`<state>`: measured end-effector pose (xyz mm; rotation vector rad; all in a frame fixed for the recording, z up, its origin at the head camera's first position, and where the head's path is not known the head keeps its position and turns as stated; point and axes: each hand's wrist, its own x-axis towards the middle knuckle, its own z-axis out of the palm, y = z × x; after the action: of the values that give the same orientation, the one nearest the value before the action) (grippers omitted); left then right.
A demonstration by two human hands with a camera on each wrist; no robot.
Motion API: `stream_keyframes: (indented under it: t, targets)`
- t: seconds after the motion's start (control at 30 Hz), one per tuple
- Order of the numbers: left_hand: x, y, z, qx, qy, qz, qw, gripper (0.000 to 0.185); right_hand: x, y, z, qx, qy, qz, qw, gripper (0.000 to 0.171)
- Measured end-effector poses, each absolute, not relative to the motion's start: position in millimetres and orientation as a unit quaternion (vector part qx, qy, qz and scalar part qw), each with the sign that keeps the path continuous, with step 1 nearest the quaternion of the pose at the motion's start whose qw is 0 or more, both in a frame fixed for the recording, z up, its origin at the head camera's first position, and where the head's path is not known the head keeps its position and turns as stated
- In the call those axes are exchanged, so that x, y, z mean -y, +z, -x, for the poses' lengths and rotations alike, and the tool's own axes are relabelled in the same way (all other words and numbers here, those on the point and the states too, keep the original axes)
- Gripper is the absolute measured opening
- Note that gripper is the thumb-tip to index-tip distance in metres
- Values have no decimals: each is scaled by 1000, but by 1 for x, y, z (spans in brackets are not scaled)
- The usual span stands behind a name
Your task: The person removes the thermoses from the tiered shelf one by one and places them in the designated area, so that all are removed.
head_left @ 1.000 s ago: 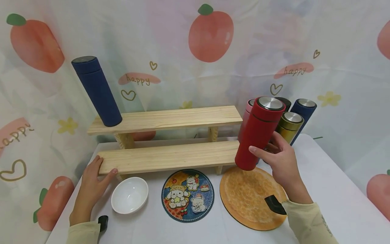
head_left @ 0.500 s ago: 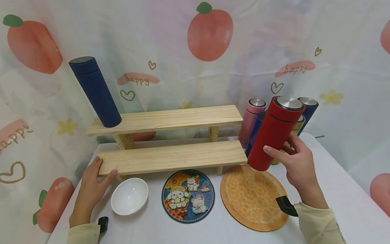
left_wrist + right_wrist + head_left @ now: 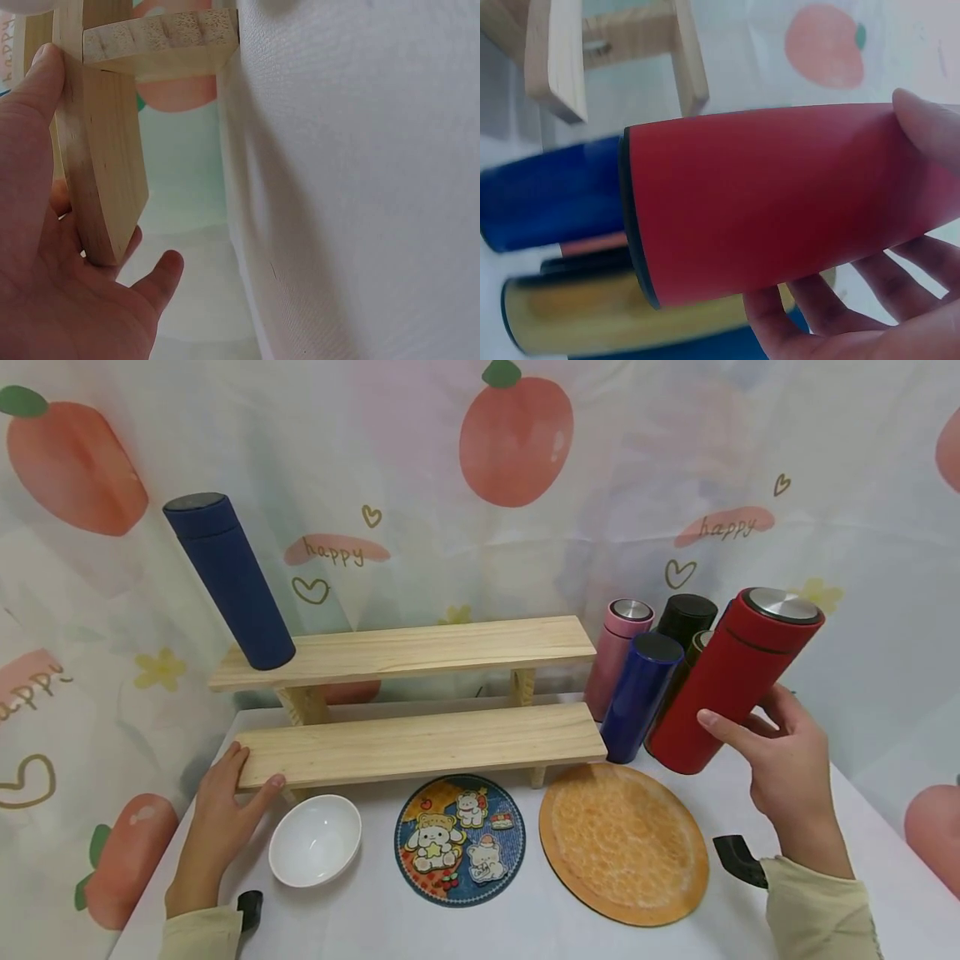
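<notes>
My right hand (image 3: 795, 768) holds a red thermos flask (image 3: 738, 681) with a steel lid, tilted, its top leaning right. In the right wrist view, thumb and fingers wrap the flask (image 3: 772, 202) from opposite sides. Behind it stand a pink flask (image 3: 612, 664), a glossy blue flask (image 3: 637, 702), a black one (image 3: 682, 620) and a gold one (image 3: 615, 315), partly hidden. At the left, my left hand (image 3: 221, 814) grips the end of the lower board of a two-step wooden shelf (image 3: 427, 747). The left wrist view has its thumb and fingers around the board end (image 3: 94, 165).
A dark blue flask (image 3: 232, 585) stands on the upper step's left end. In front of the shelf are a white bowl (image 3: 315, 842), a round cartoon mat (image 3: 498, 852) and a round pancake-patterned mat (image 3: 622, 852). A fruit-printed cloth (image 3: 420, 452) hangs behind.
My right hand has carried the red flask to the right, tilting it further. The pink, blue and black flasks are now better exposed. My left hand stays on the shelf.
</notes>
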<state>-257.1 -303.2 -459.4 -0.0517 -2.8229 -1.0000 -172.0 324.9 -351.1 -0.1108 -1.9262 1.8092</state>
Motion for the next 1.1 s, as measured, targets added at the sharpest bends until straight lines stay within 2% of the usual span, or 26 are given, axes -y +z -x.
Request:
stream_keyframes:
  t: [0.23,0.47,0.67,0.87,1.1]
  targets:
    - [303,-459,257,937,-342,19,73,94,-348,-347,165,712,641,106,269,71]
    - [303,-460,257,937,-340,20,76,94,-367,-348,164,672,661,133,306,72]
    - [303,-458,257,939,-337,17,75,94,-377,-354,167,654,667,165,315,75]
    - [302,-456,257,938,-337,18,75,94,-388,-365,171,650,669,197,302,78]
    - [302,-456,255,937,-338,20,82,93,-399,-389,184,688,635,244,251,85]
